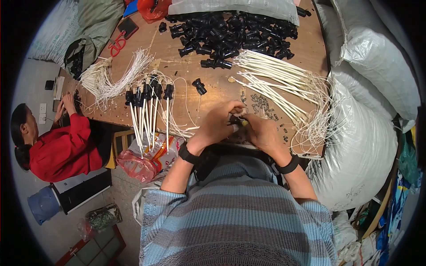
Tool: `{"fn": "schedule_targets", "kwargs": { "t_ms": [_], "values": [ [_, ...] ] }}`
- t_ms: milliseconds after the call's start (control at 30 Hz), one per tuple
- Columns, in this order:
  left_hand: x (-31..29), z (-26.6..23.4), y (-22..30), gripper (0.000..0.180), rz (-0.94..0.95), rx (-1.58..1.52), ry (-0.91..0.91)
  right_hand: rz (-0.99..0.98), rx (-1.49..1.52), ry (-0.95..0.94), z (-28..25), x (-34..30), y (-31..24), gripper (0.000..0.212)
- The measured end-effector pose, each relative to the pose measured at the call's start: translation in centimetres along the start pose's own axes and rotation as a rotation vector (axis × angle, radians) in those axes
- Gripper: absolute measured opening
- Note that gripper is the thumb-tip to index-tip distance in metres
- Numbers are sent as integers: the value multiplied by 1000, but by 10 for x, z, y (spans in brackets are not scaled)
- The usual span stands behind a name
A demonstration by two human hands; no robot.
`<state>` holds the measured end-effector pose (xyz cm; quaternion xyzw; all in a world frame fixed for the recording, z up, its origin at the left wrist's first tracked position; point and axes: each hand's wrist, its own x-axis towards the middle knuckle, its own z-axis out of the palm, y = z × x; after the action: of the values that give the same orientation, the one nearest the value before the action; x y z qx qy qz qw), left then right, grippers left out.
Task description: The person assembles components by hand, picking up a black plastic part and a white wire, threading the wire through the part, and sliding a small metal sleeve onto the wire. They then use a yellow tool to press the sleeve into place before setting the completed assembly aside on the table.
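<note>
meeting at the near edge of a brown wooden table [177, 66] in the head view, the bare left hand [216, 124] and bare right hand [266, 133] close their fingers around a small dark piece with a yellowish tip [244, 123]. the fingers cover most of it, so its full shape i cannot tell; it is probably held there so both sets of fingertips reach it close to the body. small grey metal-looking bits [262, 105] lie scattered just beyond the right hand, and long thin white rods [284, 71] fan out past them, seemingly for easy picking. one short black plastic socket [199, 86] lies ahead of the left hand, apart from a large black heap of sockets [235, 35].

to the left, black-topped white rods [156, 91] jut over the edge, perhaps parked aside; fine white wires [177, 128] trail toward the left wrist and could snag. a bulging white woven sack [359, 155] crowds the right; a co-worker in red [62, 146] sits far left.
</note>
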<state>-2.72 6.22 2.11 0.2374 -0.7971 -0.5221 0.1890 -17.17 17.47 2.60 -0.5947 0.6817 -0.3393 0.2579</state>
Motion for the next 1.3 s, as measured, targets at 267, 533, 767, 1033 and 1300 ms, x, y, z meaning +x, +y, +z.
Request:
{"fn": "schedule_targets", "kwargs": {
  "t_ms": [267,533,767,1033,1300],
  "values": [
    [-6,0,-12,28,262,122,178,-34,212,157,6,-1,1,23],
    [15,-15,-56,31,294,433,186,167,156,216,15,-19,29,18],
    [-7,-47,-47,27,-224,196,227,464,591,98,11,-17,33,12],
    [-23,-35,-24,25,-288,589,381,502,598,106,12,-14,33,9],
    [-23,-22,-45,26,-101,417,373,482,630,104,15,-15,37,8]
  ]
}}
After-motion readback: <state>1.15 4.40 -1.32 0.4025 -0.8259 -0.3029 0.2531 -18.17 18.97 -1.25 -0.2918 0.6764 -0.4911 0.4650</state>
